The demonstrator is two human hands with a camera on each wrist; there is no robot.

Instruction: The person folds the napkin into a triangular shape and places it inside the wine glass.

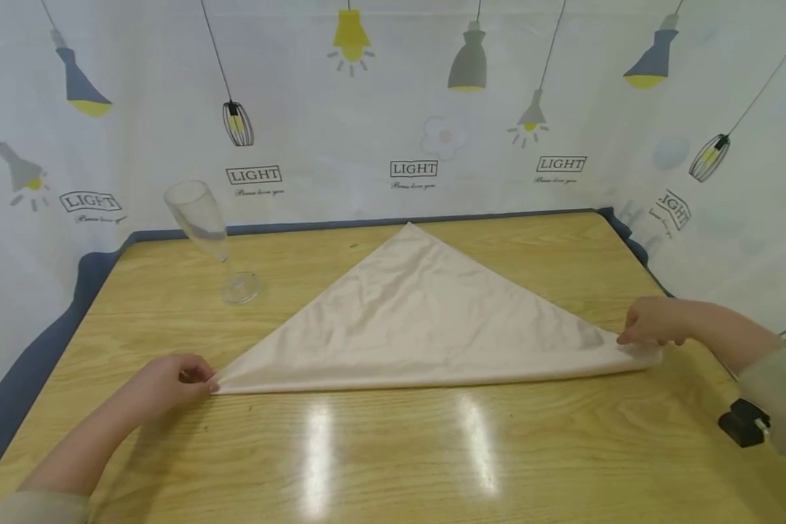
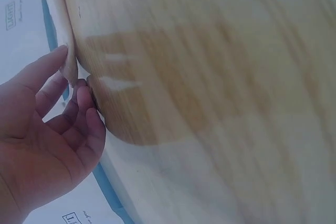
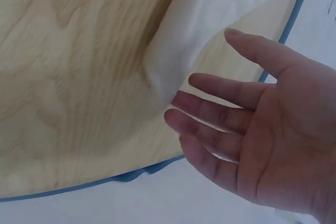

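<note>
A pale, satiny cloth napkin [image 1: 426, 313] lies as a wide triangle, its peak at the table's far edge and its long near side folded over. My left hand [image 1: 170, 382] pinches the thin left corner between thumb and fingertips; the left wrist view shows that cloth tip [image 2: 69, 69] held there. At the opposite corner, my right hand [image 1: 664, 320] reaches over the cloth from the right. In the right wrist view, the fingers [image 3: 220, 111] are spread and fairly straight beside the rounded cloth end [image 3: 168, 72], with the thumb apart from them.
A clear champagne flute [image 1: 199, 218] stands on the wooden table [image 1: 393, 451] behind the napkin's left side. White sheeting [image 1: 340, 145] printed with lamps surrounds the table on the far side and both flanks. A small black object [image 1: 743, 422] shows beside the right sleeve.
</note>
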